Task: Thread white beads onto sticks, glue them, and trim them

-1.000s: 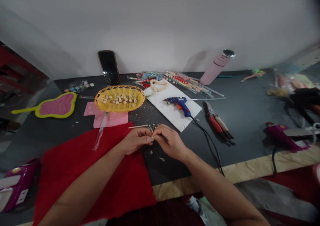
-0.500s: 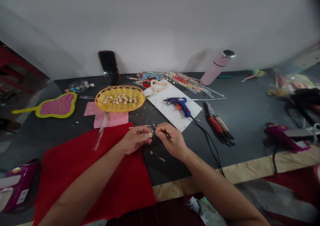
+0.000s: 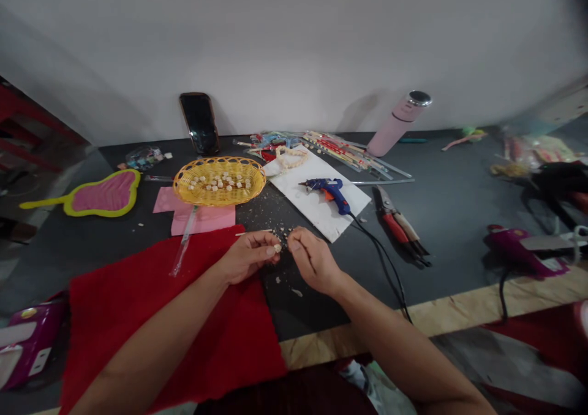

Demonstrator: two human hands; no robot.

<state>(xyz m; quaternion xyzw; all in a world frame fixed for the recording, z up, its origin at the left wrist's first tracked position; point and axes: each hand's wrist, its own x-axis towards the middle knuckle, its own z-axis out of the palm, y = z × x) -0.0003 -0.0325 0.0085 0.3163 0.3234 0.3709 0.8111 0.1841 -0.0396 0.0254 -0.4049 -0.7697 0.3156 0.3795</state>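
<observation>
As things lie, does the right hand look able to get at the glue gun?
Probably yes: the right hand is close to the glue gun, which lies uncovered with nothing visible between them.

Head view: the camera looks forward and down from the wearer's head, with the left hand (image 3: 250, 257) and right hand (image 3: 315, 260) near mid-frame, the dark tabletop (image 3: 459, 219) around them and the pale wall (image 3: 294, 53) beyond; the far right margin appears somewhat blurred.

A small, pale piece (image 3: 277, 249) pinched in the left hand (image 3: 250, 256).
</observation>
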